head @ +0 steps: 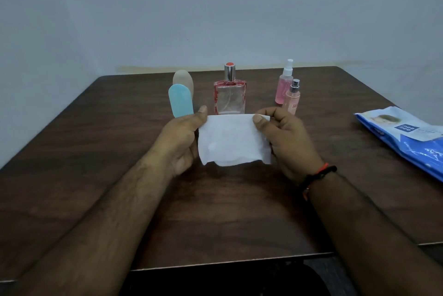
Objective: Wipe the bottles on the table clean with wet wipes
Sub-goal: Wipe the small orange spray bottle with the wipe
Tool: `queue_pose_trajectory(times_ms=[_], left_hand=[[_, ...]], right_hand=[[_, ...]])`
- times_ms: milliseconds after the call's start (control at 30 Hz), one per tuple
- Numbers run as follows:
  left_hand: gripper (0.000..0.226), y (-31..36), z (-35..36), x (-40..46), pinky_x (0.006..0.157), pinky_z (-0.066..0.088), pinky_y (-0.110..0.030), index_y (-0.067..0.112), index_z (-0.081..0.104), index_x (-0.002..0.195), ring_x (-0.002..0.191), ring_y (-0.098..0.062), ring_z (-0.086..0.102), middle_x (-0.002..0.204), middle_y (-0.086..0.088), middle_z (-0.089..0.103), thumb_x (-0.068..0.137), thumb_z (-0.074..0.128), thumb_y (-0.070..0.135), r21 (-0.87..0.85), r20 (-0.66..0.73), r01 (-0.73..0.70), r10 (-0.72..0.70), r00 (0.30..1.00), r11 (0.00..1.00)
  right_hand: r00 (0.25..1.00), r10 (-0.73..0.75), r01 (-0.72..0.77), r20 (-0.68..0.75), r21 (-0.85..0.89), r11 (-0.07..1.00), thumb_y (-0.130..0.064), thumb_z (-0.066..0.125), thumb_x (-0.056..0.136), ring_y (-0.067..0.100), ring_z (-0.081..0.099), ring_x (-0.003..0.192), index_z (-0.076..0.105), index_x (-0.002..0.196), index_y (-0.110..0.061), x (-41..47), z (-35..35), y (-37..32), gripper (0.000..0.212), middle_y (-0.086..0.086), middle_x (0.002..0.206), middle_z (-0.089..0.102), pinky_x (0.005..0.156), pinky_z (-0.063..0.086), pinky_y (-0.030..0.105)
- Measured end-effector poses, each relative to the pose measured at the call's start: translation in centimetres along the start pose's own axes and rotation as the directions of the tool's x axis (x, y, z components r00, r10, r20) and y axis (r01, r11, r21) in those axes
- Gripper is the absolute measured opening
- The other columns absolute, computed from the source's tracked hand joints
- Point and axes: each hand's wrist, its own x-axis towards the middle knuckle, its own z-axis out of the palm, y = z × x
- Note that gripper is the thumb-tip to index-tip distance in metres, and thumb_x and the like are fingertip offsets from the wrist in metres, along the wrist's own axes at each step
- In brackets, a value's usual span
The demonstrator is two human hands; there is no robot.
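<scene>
We hold a white rectangular wet wipe (232,141) stretched flat between our two hands, above the middle of the dark brown wooden worktop (96,164). Our left hand (183,142) pinches the wipe's upper left corner, thumb on the near face and fingers behind it. Our right hand (291,137) pinches the upper right corner in the same way, its thumb pressing the sheet's top edge and the other fingers curled behind. The hands stand apart by the width of the wipe, whose lower edge hangs loose and slightly ragged. A black and orange cord band (316,177) circles our right wrist.

Beyond the wipe, the bottles stand upright in a row near the far edge of the worktop. On the left stands a rounded pale blue plastic bottle (180,101), with a rounded beige bottle (184,79) just behind it. In the middle stands a square clear glass perfume bottle with red trim and a silver, red-topped cap (230,96). To the right stands a slim pink spray bottle with a white nozzle (284,84), and just in front of it a smaller peach spray bottle with a silver nozzle (292,98), partly hidden by our right fingers.

A blue and white wet-wipe packet (405,137) lies flat at the right edge of the worktop, well apart from the bottles.
</scene>
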Motion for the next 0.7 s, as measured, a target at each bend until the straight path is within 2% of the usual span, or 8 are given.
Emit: queue_pose_trajectory(times_ms=[133, 233, 333, 400, 467, 533, 600, 700], left_hand=[[0.026, -0.1, -0.2, 0.2, 0.081, 0.062, -0.040, 0.005, 0.066, 0.102, 0.098, -0.028, 0.073, 0.106, -0.015, 0.075, 0.078, 0.072, 0.011, 0.035, 0.135, -0.014, 0.009, 0.991, 0.999], [0.050, -0.2, -0.5, 0.5, 0.074, 0.063, -0.036, 0.002, 0.065, 0.109, 0.097, -0.028, 0.073, 0.107, -0.014, 0.073, 0.061, 0.077, -0.003, 0.136, 0.156, -0.072, 0.050, 0.986, 0.988], [0.055, -0.5, -0.8, 0.9, 0.077, 0.063, -0.038, 0.006, 0.063, 0.113, 0.102, -0.028, 0.070, 0.108, -0.011, 0.071, 0.062, 0.078, -0.010, 0.226, 0.126, -0.147, 0.121, 0.985, 0.963], [0.058, -0.5, -1.0, 1.1, 0.083, 0.061, -0.044, 0.012, 0.062, 0.115, 0.107, -0.028, 0.067, 0.112, -0.009, 0.069, 0.063, 0.081, -0.009, 0.336, 0.098, -0.219, 0.198, 0.975, 0.916], [0.063, -0.5, -1.0, 0.9, 0.086, 0.060, -0.046, 0.021, 0.060, 0.115, 0.108, -0.027, 0.067, 0.115, -0.007, 0.069, 0.064, 0.083, -0.007, 0.426, 0.110, -0.293, 0.273, 0.956, 0.856], [0.071, -0.4, -1.1, 0.7, 0.085, 0.061, -0.042, 0.037, 0.056, 0.118, 0.106, -0.024, 0.067, 0.117, -0.003, 0.068, 0.068, 0.084, -0.004, 0.507, 0.164, -0.373, 0.338, 0.927, 0.777], [0.075, -0.2, -1.2, 0.5, 0.085, 0.061, -0.040, 0.048, 0.053, 0.119, 0.107, -0.022, 0.066, 0.121, -0.001, 0.066, 0.071, 0.084, -0.001, 0.540, 0.257, -0.435, 0.351, 0.900, 0.720], [0.049, -0.2, -1.4, 0.3, 0.091, 0.059, -0.042, 0.035, 0.071, 0.105, 0.114, -0.022, 0.061, 0.121, 0.003, 0.065, 0.072, 0.081, -0.001, 0.472, 0.283, -0.424, 0.323, 0.903, 0.773]], right_hand=[[0.992, 0.123, -0.124, 0.009, 0.120, 0.985, -0.011, 0.061, 0.094, 0.032, 0.069, 0.097, 0.065, 0.101, -0.009, 0.2, -0.2, 0.0, 0.008, 0.011, 0.101, 0.073, 0.082, 0.059, 0.048], [0.983, 0.174, -0.182, 0.060, 0.210, 0.961, -0.010, 0.071, 0.080, 0.035, 0.070, 0.101, 0.064, 0.109, -0.003, 0.3, -0.6, 0.0, 0.031, 0.016, 0.107, 0.073, 0.082, 0.060, 0.046], [0.973, 0.197, -0.219, 0.118, 0.216, 0.951, 0.001, 0.075, 0.068, 0.030, 0.072, 0.096, 0.062, 0.113, -0.003, 0.1, -0.9, -0.5, 0.047, 0.013, 0.106, 0.075, 0.077, 0.062, 0.039], [0.978, 0.178, -0.193, 0.111, 0.142, 0.971, 0.011, 0.074, 0.070, 0.026, 0.073, 0.095, 0.061, 0.115, -0.005, 0.1, -1.0, -0.5, 0.049, 0.009, 0.104, 0.075, 0.075, 0.062, 0.037], [0.989, 0.130, -0.131, 0.068, 0.021, 0.991, 0.012, 0.076, 0.071, 0.024, 0.072, 0.096, 0.061, 0.116, -0.008, 0.1, -1.0, -0.3, 0.051, 0.006, 0.105, 0.075, 0.076, 0.062, 0.037], [0.999, 0.046, -0.043, 0.021, -0.117, 0.992, 0.007, 0.079, 0.071, 0.021, 0.072, 0.097, 0.060, 0.116, -0.012, 0.1, -1.0, 0.0, 0.053, 0.005, 0.108, 0.073, 0.080, 0.061, 0.037], [0.999, -0.032, 0.032, 0.004, -0.157, 0.987, 0.005, 0.080, 0.072, 0.017, 0.071, 0.098, 0.059, 0.118, -0.013, 0.0, -1.0, 0.1, 0.054, 0.004, 0.111, 0.071, 0.081, 0.060, 0.033], [0.997, -0.072, 0.071, -0.002, -0.104, 0.992, 0.006, 0.077, 0.075, 0.015, 0.070, 0.099, 0.056, 0.122, -0.013, -0.1, -1.0, -0.1, 0.055, 0.003, 0.114, 0.069, 0.079, 0.060, 0.030]])
